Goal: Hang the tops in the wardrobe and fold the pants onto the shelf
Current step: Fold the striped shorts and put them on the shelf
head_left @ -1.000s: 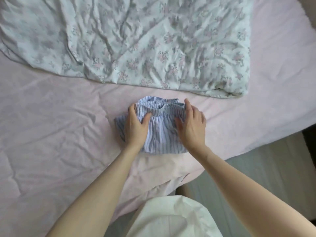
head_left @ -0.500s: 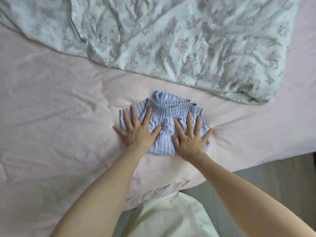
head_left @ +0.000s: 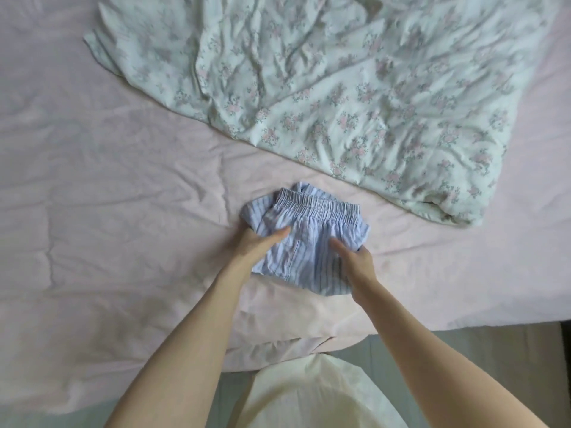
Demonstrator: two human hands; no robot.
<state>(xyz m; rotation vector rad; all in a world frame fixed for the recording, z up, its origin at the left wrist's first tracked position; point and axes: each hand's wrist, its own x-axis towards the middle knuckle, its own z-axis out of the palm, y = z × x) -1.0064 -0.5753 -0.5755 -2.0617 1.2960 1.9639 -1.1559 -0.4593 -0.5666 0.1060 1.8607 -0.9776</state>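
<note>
Folded blue-and-white striped pants (head_left: 312, 239) with a gathered elastic waistband lie near the front edge of the bed. My left hand (head_left: 256, 247) grips the bundle's left side, thumb on top and fingers tucked underneath. My right hand (head_left: 355, 257) grips the right side the same way, thumb on the cloth and fingers hidden under it. The near edge of the pants sits slightly raised between both hands.
The pink bed sheet (head_left: 123, 211) spreads wide to the left. A crumpled floral duvet (head_left: 355, 97) covers the back right of the bed. Grey floor (head_left: 494, 350) shows beyond the bed's front edge, and my white garment (head_left: 309, 396) hangs below.
Half a second ago both hands lay flat, pressing the folded pants down. Now they have slid to the bundle's sides and taken hold of it, with fingers underneath.
</note>
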